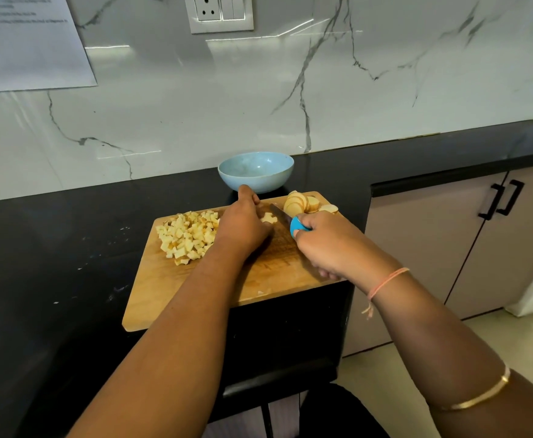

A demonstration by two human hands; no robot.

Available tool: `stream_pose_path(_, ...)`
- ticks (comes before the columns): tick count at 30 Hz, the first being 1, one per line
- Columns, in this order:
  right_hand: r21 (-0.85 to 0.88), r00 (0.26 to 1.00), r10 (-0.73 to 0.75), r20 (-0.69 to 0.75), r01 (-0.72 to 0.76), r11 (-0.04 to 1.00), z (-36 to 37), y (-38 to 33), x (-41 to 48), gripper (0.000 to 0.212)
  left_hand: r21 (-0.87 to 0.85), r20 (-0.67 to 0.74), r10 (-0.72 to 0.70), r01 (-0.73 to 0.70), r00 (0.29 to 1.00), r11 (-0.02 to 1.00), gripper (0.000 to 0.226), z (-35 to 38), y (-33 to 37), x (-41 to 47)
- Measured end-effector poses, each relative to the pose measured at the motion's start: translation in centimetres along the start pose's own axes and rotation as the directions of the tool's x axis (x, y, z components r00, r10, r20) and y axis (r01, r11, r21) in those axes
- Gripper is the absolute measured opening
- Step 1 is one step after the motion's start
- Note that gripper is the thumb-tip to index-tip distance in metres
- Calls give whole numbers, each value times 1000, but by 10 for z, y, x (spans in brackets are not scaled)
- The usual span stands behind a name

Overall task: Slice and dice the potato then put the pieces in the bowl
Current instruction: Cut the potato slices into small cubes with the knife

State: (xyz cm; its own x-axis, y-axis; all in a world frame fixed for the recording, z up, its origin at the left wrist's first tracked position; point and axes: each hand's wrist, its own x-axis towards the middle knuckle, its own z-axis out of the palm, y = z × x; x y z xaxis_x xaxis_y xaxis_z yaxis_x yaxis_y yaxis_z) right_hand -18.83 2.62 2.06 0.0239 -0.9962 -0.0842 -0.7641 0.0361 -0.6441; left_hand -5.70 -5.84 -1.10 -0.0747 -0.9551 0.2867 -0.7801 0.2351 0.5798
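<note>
On the wooden board (195,295), right hand (331,245) clasps the knife (295,225); left hand (243,226) hides its fingers, grip unclear

My one camera sits on my head, looking forward and down, close above my left hand (243,229) and right hand (325,245). Its wide angle takes in the surface (53,248) around them and the wall (195,105) beyond.

I see pale dice (189,237) heaped on the board's (259,279) left, round slices (300,202) leaning at its far right corner. The blue bowl (255,172) stands just behind.
</note>
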Motion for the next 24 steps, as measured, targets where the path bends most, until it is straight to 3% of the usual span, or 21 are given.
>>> stream_pose_path(12, -55, 997, 53, 62, -49, 997, 0, -14, -5, 41, 37, -60, -5, 7, 998, 999, 31, 7, 1, 0)
stream_pose_path(17, 77, 985, 138, 107, -147, 986, -2, 0, -30, 34, 45, -57, 4, -1, 998, 999, 31, 6, -1, 0)
stream_pose_path(20, 59, 994, 73, 83, -78, 995, -4, 4, -29, 47, 37, -62, 9, -7, 998, 999, 31, 5, -3, -1)
stream_pose_path(24, 24, 1000, -10, -12, 10, 1000, -5, -5, -17, 48, 25, -90, -3, 6, 996, 1000, 32, 4, -5, -2)
